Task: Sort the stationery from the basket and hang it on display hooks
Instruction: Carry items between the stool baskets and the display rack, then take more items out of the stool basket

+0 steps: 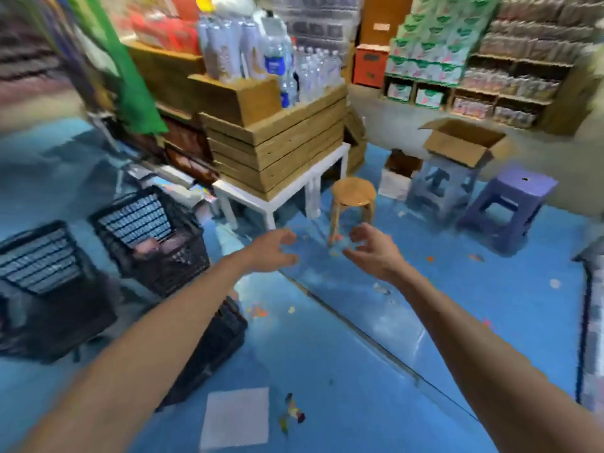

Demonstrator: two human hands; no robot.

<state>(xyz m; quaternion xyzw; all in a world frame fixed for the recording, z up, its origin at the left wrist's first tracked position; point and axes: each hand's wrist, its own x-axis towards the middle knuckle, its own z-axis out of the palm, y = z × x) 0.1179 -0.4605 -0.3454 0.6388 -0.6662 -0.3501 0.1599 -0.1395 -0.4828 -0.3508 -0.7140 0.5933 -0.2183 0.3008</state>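
Observation:
Both arms stretch forward over the blue floor. My left hand (273, 250) and my right hand (369, 251) hover side by side with fingers loosely spread, and neither holds anything. Black plastic baskets stand on the floor to the left: one (153, 237) with pinkish items inside, one (45, 289) at the far left, and a third (215, 341) under my left forearm. The picture is blurred. No display hooks are clearly visible.
A small round wooden stool (353, 194) stands just beyond my hands. A white table (281, 191) carries wooden crates and water bottles. Purple stools (513, 210) and an open cardboard box (464, 142) are on the right. Paper scraps litter the floor.

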